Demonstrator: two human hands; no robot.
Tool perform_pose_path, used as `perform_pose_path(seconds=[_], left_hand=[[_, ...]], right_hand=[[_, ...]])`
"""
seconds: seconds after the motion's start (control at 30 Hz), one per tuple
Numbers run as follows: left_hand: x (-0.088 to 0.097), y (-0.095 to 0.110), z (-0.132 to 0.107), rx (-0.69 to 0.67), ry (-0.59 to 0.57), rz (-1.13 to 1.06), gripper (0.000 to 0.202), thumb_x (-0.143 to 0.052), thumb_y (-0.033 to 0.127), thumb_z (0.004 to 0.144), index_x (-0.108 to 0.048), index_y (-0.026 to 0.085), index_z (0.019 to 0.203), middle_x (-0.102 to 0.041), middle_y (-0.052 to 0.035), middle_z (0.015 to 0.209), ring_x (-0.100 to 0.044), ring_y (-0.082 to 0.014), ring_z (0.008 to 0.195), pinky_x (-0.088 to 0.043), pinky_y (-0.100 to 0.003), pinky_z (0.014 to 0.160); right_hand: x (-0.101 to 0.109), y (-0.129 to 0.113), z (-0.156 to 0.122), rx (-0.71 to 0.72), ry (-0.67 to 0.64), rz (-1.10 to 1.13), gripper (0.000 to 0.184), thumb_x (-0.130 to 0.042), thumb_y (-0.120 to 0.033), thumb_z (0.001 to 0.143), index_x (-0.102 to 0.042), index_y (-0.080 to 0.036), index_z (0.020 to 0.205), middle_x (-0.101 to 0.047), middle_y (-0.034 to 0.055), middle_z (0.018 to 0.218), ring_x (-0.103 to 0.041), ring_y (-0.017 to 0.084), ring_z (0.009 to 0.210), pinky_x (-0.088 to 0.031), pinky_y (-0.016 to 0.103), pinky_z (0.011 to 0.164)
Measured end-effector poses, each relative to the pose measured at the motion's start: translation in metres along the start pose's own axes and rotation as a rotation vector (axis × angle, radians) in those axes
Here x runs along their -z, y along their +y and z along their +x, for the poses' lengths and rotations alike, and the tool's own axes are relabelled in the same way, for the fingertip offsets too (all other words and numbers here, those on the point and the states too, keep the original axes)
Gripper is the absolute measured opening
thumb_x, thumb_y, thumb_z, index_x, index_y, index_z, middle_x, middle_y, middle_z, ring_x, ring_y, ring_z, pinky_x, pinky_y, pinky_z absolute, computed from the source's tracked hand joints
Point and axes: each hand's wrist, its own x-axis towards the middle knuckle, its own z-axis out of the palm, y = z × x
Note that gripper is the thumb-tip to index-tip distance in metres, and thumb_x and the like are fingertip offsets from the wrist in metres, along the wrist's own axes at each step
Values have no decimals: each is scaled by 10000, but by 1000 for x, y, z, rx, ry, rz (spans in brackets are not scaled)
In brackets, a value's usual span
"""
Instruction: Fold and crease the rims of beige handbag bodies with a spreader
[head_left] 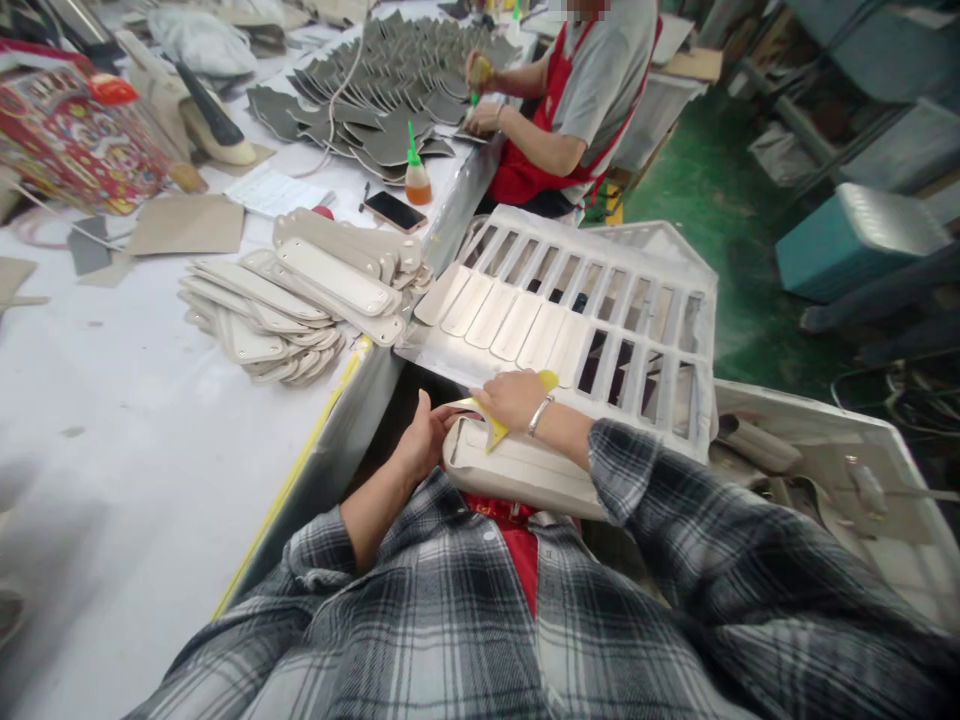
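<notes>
Your right hand (514, 401) has its fingers closed around a yellow piece (495, 434), one end of it showing past the hand at 1 o'clock, the other angled down at 7 o'clock over the beige pouch (536, 478). That pouch lies crosswise at your lap, directly before you, its top just under your right hand. Your left hand (421, 440) is just beside the pouch's 10 o'clock corner, thumb raised away from the other fingers; those fingertips reach the pale end near the yellow piece, but you can't tell from here whether they are clamped on it. A bracelet (540, 414) circles your right wrist.

Just past your hands at 12 o'clock is the white slotted tray (469, 360), with beige panels (517, 325) side by side along its nearer row. At 10 o'clock, beige strips (259, 305) lie heaped on the white surface (135, 430). Toward 11 o'clock you have a phone (395, 212), a green-nozzled bottle (418, 184) standing upright and, farther out, overlapping grey pieces (382, 135). A co-worker (600, 110) in a red apron works at 12 o'clock, beyond the tray. At 3 o'clock, a pale bin (817, 400) holds more beige items.
</notes>
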Motion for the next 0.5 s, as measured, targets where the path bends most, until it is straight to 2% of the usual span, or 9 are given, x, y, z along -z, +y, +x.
perform_pose_path(seconds=[0.07, 0.17, 0.3, 0.5], left_hand=[[6, 9, 6, 36, -30, -18, 896, -157, 797, 768, -608, 95, 1097, -687, -166, 1018, -641, -292, 960, -495, -408, 823], [11, 15, 8, 53, -37, 67, 778, -264, 737, 807, -598, 113, 1129, -689, -143, 1022, -640, -278, 960, -487, -402, 840], [11, 3, -3, 8, 78, 250, 643, -273, 652, 865, -590, 187, 1175, -701, -78, 1012, -626, -257, 989, -473, -380, 841], [4, -12, -22, -26, 234, 462, 600, -308, 641, 859, -656, 183, 1029, -710, -55, 926, -610, -260, 967, -465, -341, 810]], right_hand=[[-4, -10, 14, 127, 87, -27, 596, -251, -526, 942, -711, -155, 868, -694, 146, 913, -609, 250, 864, -344, 361, 738], [-5, -18, 31, 319, 126, -40, 589, -256, -503, 949, -720, -157, 839, -696, 129, 862, -606, 236, 832, -310, 367, 742], [-5, -18, 43, 537, 117, -33, 561, -287, -470, 950, -720, -144, 806, -694, 125, 819, -597, 219, 793, -281, 361, 733], [-11, -15, 49, 740, 159, 23, 573, -298, -487, 939, -708, -144, 729, -679, 110, 745, -566, 184, 721, -275, 353, 735]])
